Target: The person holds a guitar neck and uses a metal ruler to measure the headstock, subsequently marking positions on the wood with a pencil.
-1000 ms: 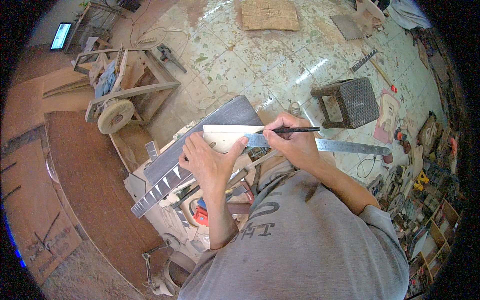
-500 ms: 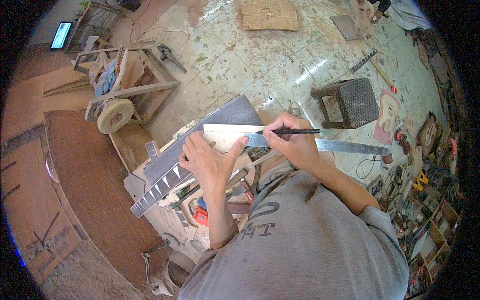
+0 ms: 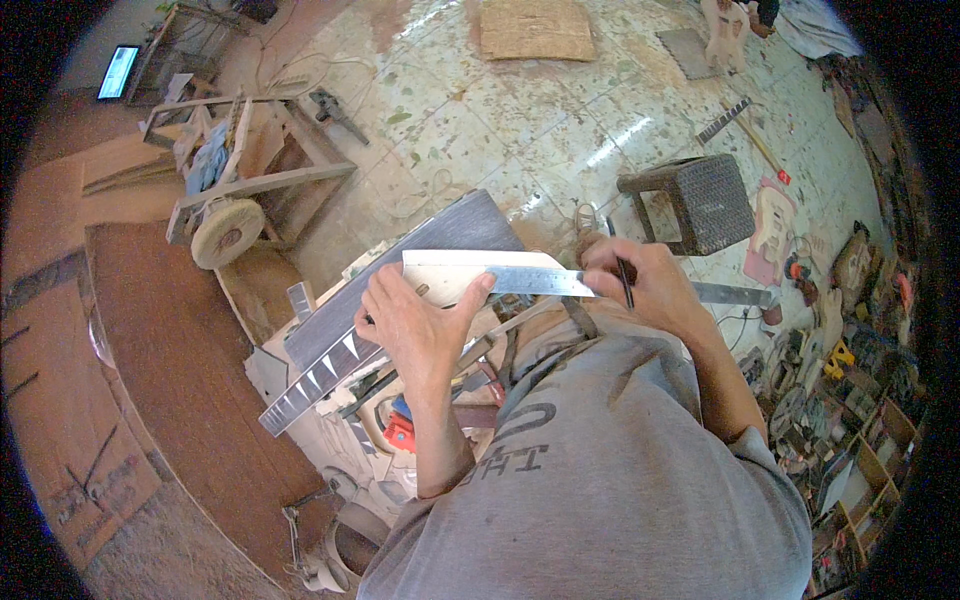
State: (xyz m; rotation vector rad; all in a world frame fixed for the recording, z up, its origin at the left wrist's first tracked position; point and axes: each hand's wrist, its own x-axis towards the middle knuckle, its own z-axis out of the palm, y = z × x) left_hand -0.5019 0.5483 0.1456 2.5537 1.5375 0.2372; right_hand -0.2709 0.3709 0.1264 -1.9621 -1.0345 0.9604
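Note:
My left hand (image 3: 410, 320) grips a pale wooden piece (image 3: 440, 262), its thumb pressing the end of a steel ruler (image 3: 525, 282) flat against it. The ruler reaches rightward beneath my right hand (image 3: 650, 285). A black pen (image 3: 626, 283) stands nearly upright in the closed fingers of that hand, which also touch the ruler. Behind the wooden piece lies a dark grey flat board (image 3: 470, 218). Below left of it, past my left wrist, a fretboard (image 3: 310, 380) with white triangular inlays sticks out.
A dark woven-top stool (image 3: 715, 205) stands on the tiled floor at right. At left are a wooden frame with a round buffing wheel (image 3: 228, 233) and a brown panel (image 3: 170, 370). Tools crowd the right edge. Far right, another person's hand (image 3: 762, 28) is near a pale guitar body (image 3: 726, 38).
My right hand has moved right along the ruler, and the pen has swung from lying level to nearly upright. More of the wooden piece's right end shows. My left hand keeps its hold.

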